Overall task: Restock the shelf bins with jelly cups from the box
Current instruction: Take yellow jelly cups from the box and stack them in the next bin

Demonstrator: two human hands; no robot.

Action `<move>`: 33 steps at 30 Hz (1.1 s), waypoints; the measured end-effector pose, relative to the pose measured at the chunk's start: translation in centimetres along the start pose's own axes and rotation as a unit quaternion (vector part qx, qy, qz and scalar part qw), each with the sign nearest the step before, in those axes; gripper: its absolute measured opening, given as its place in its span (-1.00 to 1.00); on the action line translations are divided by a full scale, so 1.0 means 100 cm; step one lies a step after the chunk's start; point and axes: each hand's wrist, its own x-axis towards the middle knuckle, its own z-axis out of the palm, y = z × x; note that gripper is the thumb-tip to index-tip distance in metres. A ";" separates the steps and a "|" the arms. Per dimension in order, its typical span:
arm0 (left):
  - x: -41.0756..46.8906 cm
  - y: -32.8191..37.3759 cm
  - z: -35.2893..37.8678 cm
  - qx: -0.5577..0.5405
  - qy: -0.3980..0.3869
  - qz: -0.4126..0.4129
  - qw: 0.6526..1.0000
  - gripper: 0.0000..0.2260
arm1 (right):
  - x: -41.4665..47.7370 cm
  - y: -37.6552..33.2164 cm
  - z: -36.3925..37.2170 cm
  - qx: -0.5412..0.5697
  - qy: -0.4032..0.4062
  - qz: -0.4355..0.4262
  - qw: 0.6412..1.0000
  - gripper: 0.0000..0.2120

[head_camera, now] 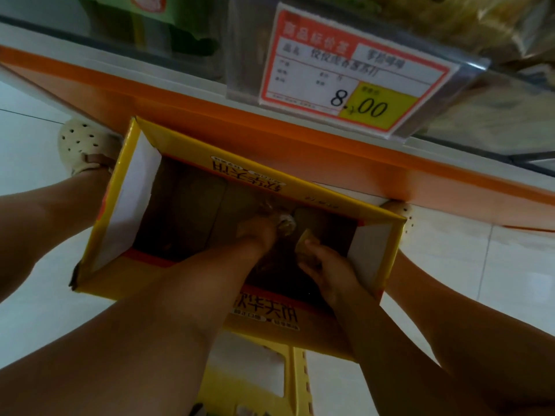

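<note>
jelly cups: two are made out low in the box, a pale jelly cup (286,226) at the left fingertips and a yellowish jelly cup (306,245) by the right thumb; any others are lost in the dark bottom.
box: the yellow box (300,183) is set open on the floor, flaps up, just below the orange shelf edge (210,94).
left hand (258,235): curled down round the pale jelly cup, though blurred.
right hand (327,265): the yellowish jelly cup is pinched between thumb and fingers.
step in hand: gathering is judged under way; each cup is best held by its sides, not crushed, and lifted straight up clear of the flaps.
shelf bins (126,31): seen only as blurred clear fronts beside the price tag (354,76).
</note>
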 end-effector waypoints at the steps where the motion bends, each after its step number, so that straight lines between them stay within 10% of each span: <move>1: 0.002 -0.003 -0.002 0.030 0.026 -0.007 0.999 -0.63 | 0.000 0.000 -0.001 -0.002 -0.001 0.003 1.000 -0.72; 15: 0.013 0.003 -0.011 -0.138 -0.047 -0.101 0.984 -0.65 | 0.001 0.001 -0.005 0.034 -0.017 0.006 0.999 -0.83; 19: -0.010 -0.004 -0.027 -0.401 -0.058 -0.129 0.905 -0.77 | 0.000 -0.005 -0.006 0.068 -0.026 0.010 0.997 -0.83; 27: -0.095 -0.010 -0.100 -0.576 -0.167 -0.097 0.795 -0.83 | -0.043 -0.025 0.021 0.063 -0.165 0.024 0.984 -0.70; 33: -0.159 0.003 -0.139 -0.538 -0.167 -0.057 0.824 -0.73 | -0.093 -0.021 0.029 0.019 -0.226 0.007 0.974 -0.57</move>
